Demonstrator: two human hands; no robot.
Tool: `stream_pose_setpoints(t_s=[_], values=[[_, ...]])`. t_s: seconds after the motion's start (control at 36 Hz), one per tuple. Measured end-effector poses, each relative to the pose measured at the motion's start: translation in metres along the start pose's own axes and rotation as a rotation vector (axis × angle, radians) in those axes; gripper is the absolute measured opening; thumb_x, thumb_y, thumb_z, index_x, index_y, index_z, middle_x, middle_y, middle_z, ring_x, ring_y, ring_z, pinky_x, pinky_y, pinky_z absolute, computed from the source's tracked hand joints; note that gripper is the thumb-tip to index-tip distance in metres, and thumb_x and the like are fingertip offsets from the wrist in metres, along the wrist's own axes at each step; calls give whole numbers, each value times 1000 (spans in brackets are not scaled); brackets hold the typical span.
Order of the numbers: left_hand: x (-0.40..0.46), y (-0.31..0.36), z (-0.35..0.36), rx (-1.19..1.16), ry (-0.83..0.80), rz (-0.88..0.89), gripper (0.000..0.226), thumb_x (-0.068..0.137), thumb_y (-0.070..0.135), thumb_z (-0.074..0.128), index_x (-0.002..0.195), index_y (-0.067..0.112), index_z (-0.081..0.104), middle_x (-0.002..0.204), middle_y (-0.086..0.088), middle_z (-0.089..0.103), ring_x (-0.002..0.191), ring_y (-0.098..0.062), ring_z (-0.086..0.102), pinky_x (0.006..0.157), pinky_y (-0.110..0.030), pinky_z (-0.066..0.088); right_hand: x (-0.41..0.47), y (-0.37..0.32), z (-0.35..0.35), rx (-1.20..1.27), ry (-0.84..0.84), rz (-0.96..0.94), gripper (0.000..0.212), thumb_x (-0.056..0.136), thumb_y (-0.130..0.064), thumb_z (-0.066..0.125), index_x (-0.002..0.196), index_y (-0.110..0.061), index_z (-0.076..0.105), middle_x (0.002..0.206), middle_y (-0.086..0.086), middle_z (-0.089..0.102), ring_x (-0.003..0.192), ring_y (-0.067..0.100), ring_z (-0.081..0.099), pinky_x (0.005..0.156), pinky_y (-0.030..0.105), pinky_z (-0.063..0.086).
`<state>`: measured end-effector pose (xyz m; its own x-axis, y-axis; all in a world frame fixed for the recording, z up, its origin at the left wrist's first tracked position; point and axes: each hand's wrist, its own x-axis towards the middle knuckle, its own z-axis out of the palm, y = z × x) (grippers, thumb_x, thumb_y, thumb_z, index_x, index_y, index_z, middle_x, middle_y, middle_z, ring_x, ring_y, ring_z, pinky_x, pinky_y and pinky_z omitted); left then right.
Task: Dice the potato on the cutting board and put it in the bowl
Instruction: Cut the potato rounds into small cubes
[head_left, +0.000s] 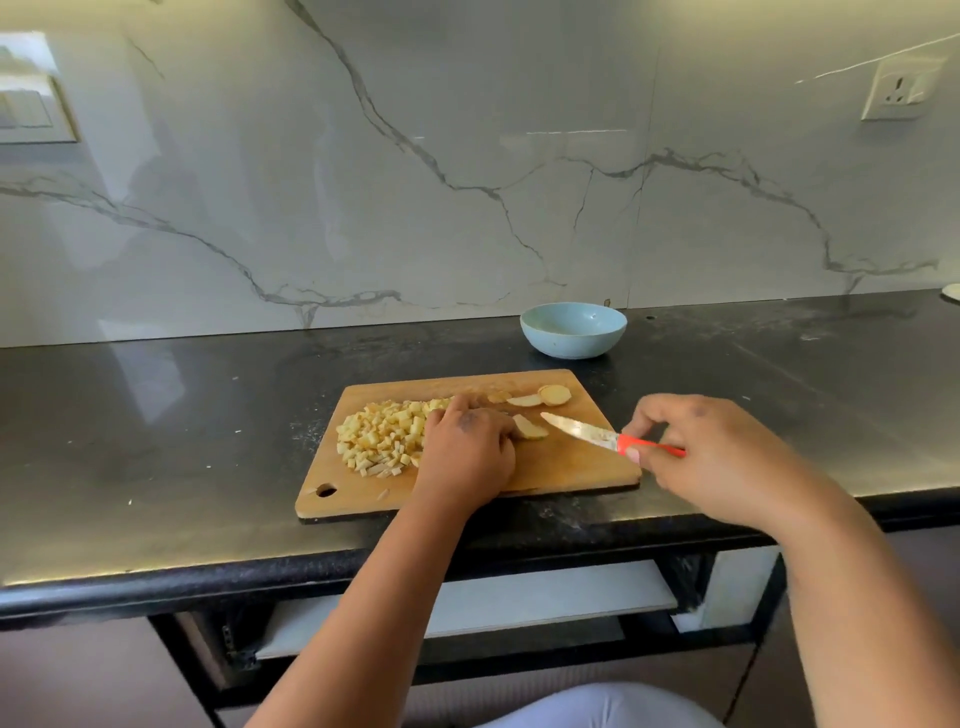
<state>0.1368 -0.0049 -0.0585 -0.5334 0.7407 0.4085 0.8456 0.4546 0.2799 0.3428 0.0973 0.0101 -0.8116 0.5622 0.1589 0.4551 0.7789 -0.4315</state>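
A wooden cutting board (571, 465) lies on the black counter. A heap of diced potato (382, 436) covers its left half. Potato slices (540, 397) lie at the board's far right corner. My left hand (465, 452) rests on the board beside the dice, its fingers on a potato slice (531, 428). My right hand (711, 457) pinches the red handle of a small knife (597, 432), blade pointing left just above the board, tip near that slice. A light blue bowl (573, 331) stands behind the board, its inside looking bare.
The black counter (182, 441) runs left and right, with a marble wall behind. A wall socket (901, 88) sits at upper right. A white object (951, 292) peeks in at the far right edge. Open shelving lies below the counter's front edge.
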Motion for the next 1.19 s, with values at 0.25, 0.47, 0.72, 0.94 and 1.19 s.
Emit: stream_pose_setpoints(t_s=[0.25, 0.47, 0.72, 0.94, 1.19], values=[[30, 31, 6, 127, -84, -86, 45, 97, 46, 47, 120, 10, 60, 116, -8, 61, 106, -19, 53, 79, -27, 42, 25, 15, 18, 53, 187, 123, 9, 97, -21, 55, 88, -21, 59, 85, -1, 61, 63, 13, 54, 47, 24, 33], [44, 42, 19, 159, -179, -115, 32, 104, 25, 40, 117, 4, 60, 126, -15, 54, 112, -25, 52, 90, -30, 45, 23, 16, 15, 52, 178, 100, 9, 98, -22, 54, 89, -23, 57, 78, -5, 56, 59, 10, 53, 45, 20, 31], [36, 13, -13, -179, -286, 63, 21, 95, 14, 58, 107, 24, 73, 114, 5, 67, 104, -12, 59, 98, -29, 48, 20, 10, 19, 35, 117, 60, 8, 98, -22, 52, 92, -24, 57, 84, -5, 56, 61, 11, 54, 46, 22, 34], [28, 17, -10, -96, -80, 81, 27, 96, 15, 55, 120, 14, 68, 115, -2, 67, 92, -12, 59, 82, -22, 48, 13, -5, 29, -14, 95, 14, 7, 98, -21, 50, 94, -23, 55, 79, -5, 52, 57, 8, 46, 46, 22, 29], [9, 14, 3, -40, -123, 102, 26, 92, 7, 44, 91, 14, 70, 93, 1, 66, 83, -16, 58, 77, -28, 50, 12, -28, 51, -167, 60, 16, 15, 91, -3, 48, 91, -18, 50, 75, -2, 47, 61, 12, 45, 48, 24, 31]])
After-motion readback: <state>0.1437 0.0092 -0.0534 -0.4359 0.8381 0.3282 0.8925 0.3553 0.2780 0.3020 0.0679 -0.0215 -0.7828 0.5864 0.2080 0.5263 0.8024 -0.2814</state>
